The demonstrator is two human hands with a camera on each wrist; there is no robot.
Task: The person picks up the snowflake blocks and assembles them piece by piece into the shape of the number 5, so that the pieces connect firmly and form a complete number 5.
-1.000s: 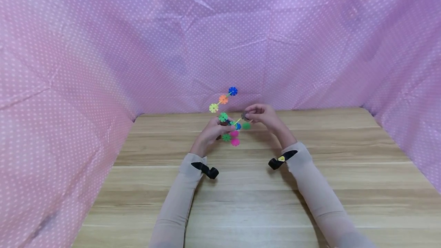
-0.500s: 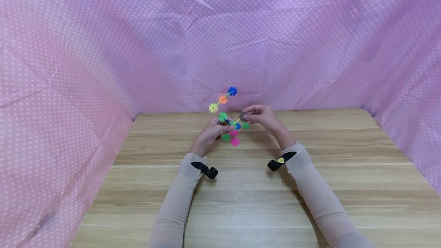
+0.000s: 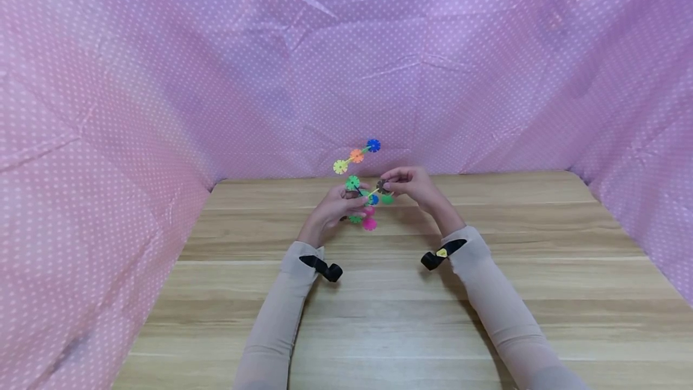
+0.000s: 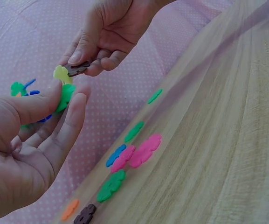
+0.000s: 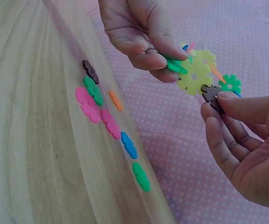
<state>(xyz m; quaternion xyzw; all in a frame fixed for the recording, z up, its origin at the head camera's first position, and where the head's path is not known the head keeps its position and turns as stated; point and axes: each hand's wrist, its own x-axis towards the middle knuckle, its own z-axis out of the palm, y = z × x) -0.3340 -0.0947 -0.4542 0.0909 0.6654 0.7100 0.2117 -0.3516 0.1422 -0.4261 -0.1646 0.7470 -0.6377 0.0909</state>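
My left hand (image 3: 337, 206) pinches a green notched flower disc (image 4: 65, 98) between thumb and fingers. That disc belongs to a chain of interlocked discs. Edge to edge with it is a yellow disc (image 5: 191, 78). From the left hand the chain rises through another green disc (image 3: 352, 183) and a second yellow one (image 3: 340, 167). An orange disc (image 3: 356, 156) and a blue disc (image 3: 373, 145) form its top. My right hand (image 3: 415, 188) pinches a brown disc (image 5: 210, 96), its edge right at the yellow disc's rim. Fingers hide part of the chain.
Along the far edge of the wooden table (image 3: 379, 306) lie several loose discs, among them a pink one (image 4: 146, 150), a green one (image 4: 111, 185), a blue one (image 5: 129, 145), an orange one (image 5: 116, 100) and a brown one (image 5: 90, 71). Pink dotted cloth (image 3: 346, 77) hangs behind.
My right hand has moved slightly left and down with the brown disc, closer to the yellow disc. The upper part of the chain has tilted a little to the right.
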